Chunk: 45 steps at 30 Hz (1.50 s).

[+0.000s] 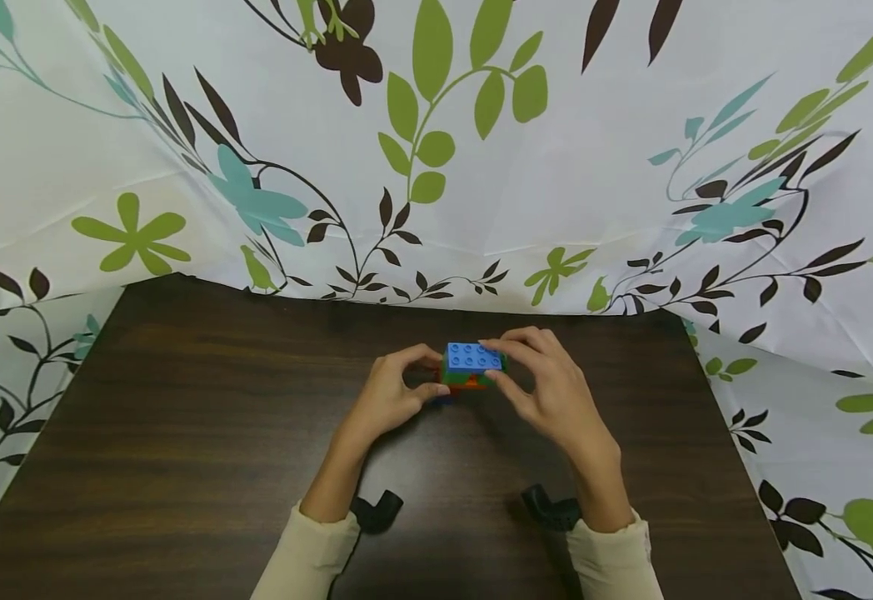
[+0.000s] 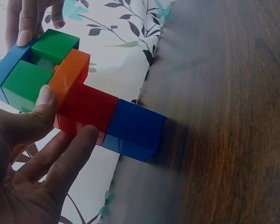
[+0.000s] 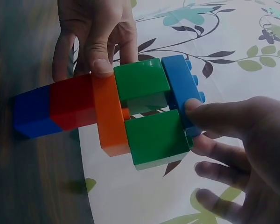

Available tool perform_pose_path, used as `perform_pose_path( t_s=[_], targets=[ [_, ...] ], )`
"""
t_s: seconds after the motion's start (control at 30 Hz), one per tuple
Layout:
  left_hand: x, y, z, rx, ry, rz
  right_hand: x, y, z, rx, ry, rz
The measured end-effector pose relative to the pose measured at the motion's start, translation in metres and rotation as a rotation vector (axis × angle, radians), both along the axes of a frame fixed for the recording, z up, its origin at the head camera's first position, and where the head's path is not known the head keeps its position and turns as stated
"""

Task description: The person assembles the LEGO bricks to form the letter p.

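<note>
Toy building bricks stand in a stack on the table. A dark blue brick is at the bottom with a red brick above it. An orange brick lies across the red one and overhangs it. Two green bricks sit side by side on the orange one, a gap between them. A lighter blue brick with studs bridges them on top. My left hand holds the stack from the left, thumb by the orange and green bricks, fingers at the red. My right hand pinches the top blue brick.
The dark wooden table reaches back to a white cloth printed with leaves and flowers, which hangs behind it and along its sides. Black wrist mounts stick out by both cream sleeves.
</note>
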<state>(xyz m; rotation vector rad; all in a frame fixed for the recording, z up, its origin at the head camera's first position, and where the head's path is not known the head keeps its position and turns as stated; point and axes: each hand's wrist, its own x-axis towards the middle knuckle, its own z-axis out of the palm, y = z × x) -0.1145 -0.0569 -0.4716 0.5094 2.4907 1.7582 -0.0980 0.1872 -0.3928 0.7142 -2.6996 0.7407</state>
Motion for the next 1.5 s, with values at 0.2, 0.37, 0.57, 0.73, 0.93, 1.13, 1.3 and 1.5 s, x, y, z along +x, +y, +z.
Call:
perform_pose_path(
  t_s=[0.2, 0.37, 0.57, 0.73, 0.93, 1.13, 1.3, 1.5],
  targets=[
    [0.0, -0.001, 0.001, 0.01, -0.008, 0.003, 0.003, -0.003, 0.0, -0.026, -0.043, -0.027],
    [0.0, -0.001, 0.002, 0.008, -0.025, 0.002, 0.004, -0.003, 0.0, -0.057, -0.079, -0.029],
    [0.001, -0.001, 0.0, 0.0, -0.031, -0.01, 0.005, -0.002, -0.001, -0.1, -0.134, -0.029],
    [0.0, -0.003, -0.003, 0.007, -0.03, -0.018, 0.004, -0.003, -0.003, -0.11, -0.135, -0.029],
    [-0.001, -0.005, -0.002, 0.059, -0.009, -0.009, -0.002, -0.006, -0.005, -0.143, -0.118, -0.048],
    [0.0, -0.008, 0.007, 0.142, -0.001, 0.015, -0.01, -0.016, -0.004, -0.274, -0.109, -0.095],
    [0.001, -0.01, 0.012, 0.176, -0.035, 0.041, -0.018, -0.024, -0.005, -0.359, -0.126, -0.122],
    [0.002, -0.011, 0.013, 0.152, -0.056, 0.095, -0.029, -0.031, -0.013, -0.434, -0.196, -0.165]
  ],
)
